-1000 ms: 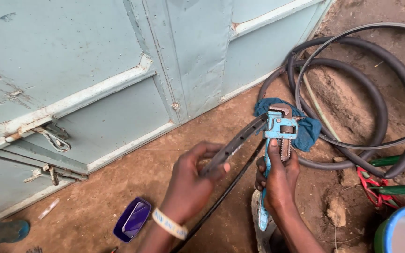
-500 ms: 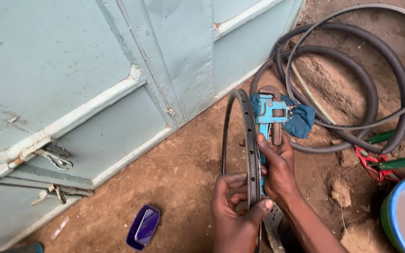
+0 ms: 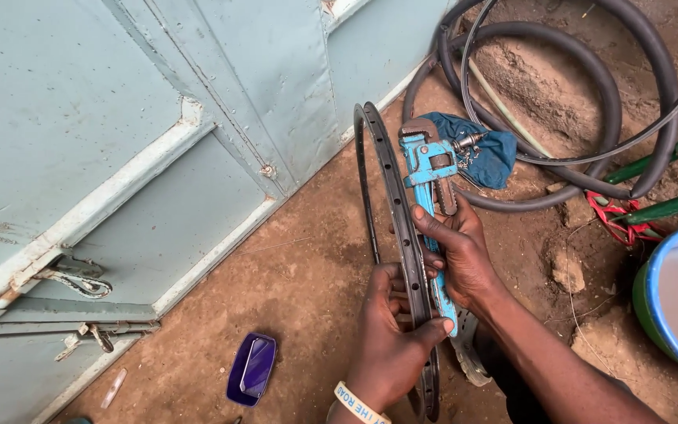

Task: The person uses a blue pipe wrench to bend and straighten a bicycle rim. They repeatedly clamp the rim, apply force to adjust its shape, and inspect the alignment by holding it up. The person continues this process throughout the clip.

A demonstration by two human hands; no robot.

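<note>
the fingers of the left hand [image 3: 390, 341] are curled tight around the near part of a dark metal bicycle rim [image 3: 402, 235], thumb laid across its edge, and a pale wristband [image 3: 359, 404] shows at that wrist. the fingers of the right hand [image 3: 457, 255] are wrapped around the handle of a blue pipe wrench [image 3: 429, 169], pressing it against the side of the rim, so both hands sit close together with the rim between them. the rim stands on edge, running away from the person over the bare brown dirt ground [image 3: 308, 290], its row of spoke holes facing the camera. the wrench's rusty head points away, lying just beside a crumpled blue cloth [image 3: 496, 153] with a small metal part on it. past the cloth, black rubber tyres and tubes [image 3: 590, 86] loop on the soil, and green frame tubes [image 3: 668, 208] with a red bit of wire lie to the right. a blue-rimmed bucket [image 3: 668, 314] is at the right edge. a pale blue metal door [image 3: 119, 118] fills the left, with a small purple case [image 3: 253, 367] lying on the ground near it.
</note>
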